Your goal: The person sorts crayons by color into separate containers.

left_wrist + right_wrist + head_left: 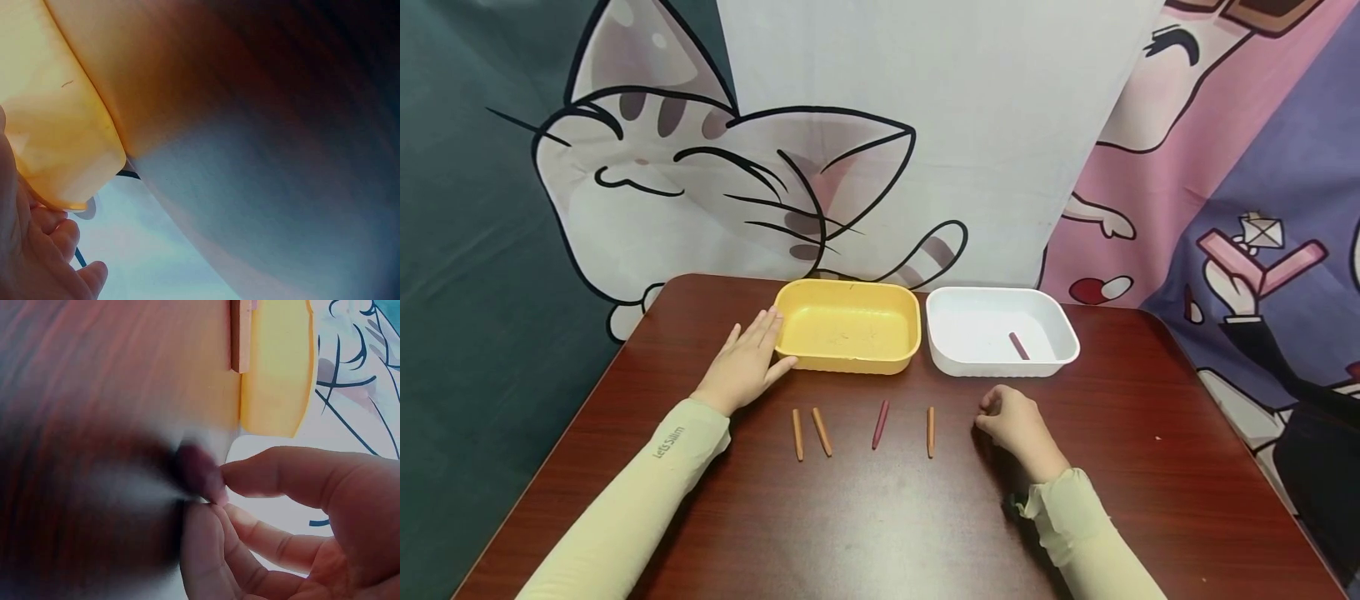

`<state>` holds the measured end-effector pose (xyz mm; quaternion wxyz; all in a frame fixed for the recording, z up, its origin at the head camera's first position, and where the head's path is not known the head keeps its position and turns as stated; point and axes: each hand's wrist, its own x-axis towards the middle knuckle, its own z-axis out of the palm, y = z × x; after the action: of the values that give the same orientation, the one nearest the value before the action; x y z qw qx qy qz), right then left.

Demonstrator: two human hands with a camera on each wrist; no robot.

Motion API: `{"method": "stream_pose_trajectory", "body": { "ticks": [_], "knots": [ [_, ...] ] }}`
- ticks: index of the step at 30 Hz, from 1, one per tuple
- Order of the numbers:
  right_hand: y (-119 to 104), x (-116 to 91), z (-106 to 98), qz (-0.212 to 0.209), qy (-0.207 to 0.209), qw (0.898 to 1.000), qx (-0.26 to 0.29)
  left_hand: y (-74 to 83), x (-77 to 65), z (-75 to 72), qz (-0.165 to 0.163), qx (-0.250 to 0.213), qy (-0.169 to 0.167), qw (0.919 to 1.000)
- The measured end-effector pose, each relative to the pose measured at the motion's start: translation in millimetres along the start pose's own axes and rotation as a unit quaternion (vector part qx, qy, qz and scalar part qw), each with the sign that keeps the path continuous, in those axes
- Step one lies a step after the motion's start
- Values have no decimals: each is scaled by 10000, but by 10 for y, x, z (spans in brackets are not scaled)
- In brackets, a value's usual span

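My right hand (pixel 1015 425) hovers close over the table in front of the white tray. In the right wrist view its thumb and finger pinch a dark red crayon (pixel 201 472); the head view hides this crayon. My left hand (pixel 741 362) rests against the left end of the yellow tray (pixel 848 364), fingers straight and thumb at the near corner. On the table between the hands lie two orange-brown crayons (pixel 822 432), a dark red crayon (pixel 881 425) and another orange-brown crayon (pixel 931 432).
Beside the yellow tray stands the white tray (pixel 996 367), with a dark red crayon (pixel 1018 346) lying in it. Both trays sit near the far edge of the brown table (pixel 865 533). A cloth with cartoon cats (pixel 820 50) hangs behind.
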<state>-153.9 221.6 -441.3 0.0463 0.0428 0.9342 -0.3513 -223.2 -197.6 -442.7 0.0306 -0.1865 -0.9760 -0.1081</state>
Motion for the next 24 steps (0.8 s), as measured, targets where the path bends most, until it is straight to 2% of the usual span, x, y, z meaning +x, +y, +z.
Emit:
{"method": "stream_pose_trajectory", "body": {
  "ticks": [7,14,18,24],
  "knots": [
    [7,18,-8,-170,-29,9998,94,-3,2,-1,23,-11,18,10000],
    [12,20,-44,-126,-244,9945,1007,-1,4,-4,23,-36,16,10000],
    [20,45,-52,32,-374,9832,1788,1,2,-3,37,-30,25,10000],
    [12,61,-83,131,-584,9543,2927,4,-2,-8,45,-55,44,10000]
  ]
}}
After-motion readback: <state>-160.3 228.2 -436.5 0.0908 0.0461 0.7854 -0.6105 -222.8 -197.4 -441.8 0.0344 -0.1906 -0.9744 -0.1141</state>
